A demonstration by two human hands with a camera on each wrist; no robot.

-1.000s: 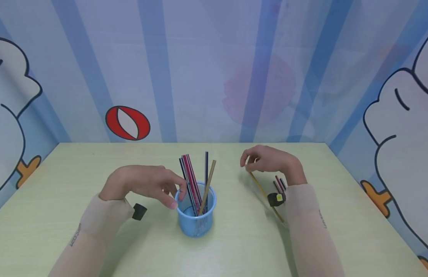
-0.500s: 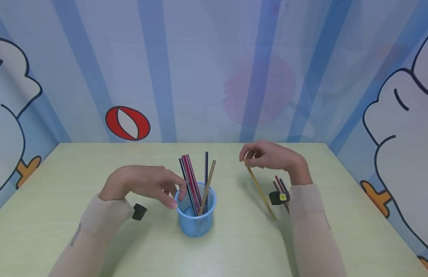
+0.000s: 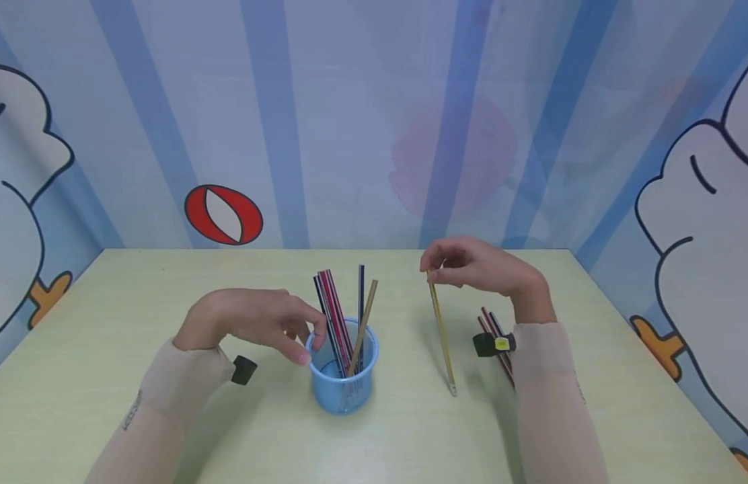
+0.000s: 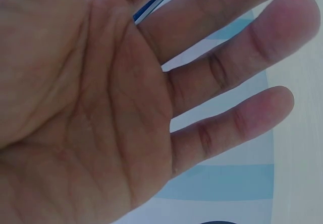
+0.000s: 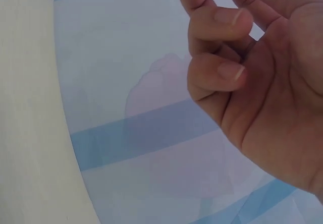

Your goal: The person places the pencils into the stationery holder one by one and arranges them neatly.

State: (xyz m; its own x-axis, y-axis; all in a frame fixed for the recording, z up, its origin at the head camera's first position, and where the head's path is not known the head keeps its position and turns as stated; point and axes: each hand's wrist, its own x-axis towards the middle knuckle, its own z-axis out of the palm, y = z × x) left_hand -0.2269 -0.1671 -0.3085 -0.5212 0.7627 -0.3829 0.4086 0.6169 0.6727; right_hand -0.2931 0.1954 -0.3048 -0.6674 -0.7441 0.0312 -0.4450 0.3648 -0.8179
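Observation:
A light blue cup (image 3: 342,390) stands on the table with several pencils in it: dark blue striped and red striped ones (image 3: 331,309), and a gold one (image 3: 364,323). At its left rim is my left hand (image 3: 259,319), thumb and index finger holding the edge; the other fingers extend loosely in the left wrist view. To the right of the cup, my right hand (image 3: 477,265) pinches the upper end of a yellow pencil (image 3: 442,329) between thumb and index finger. That pencil slants steeply down, its pale end close over the table. In the right wrist view the remaining fingers are curled.
Several more striped pencils (image 3: 494,326) lie on the table (image 3: 229,444), partly hidden behind the right wrist camera (image 3: 494,344) and sleeve. A patterned blue backdrop (image 3: 350,134) rises along the table's back edge.
My right hand has risen slightly, and the yellow pencil's lower end has swung left, making it steeper. The left hand and the cup have stayed put.

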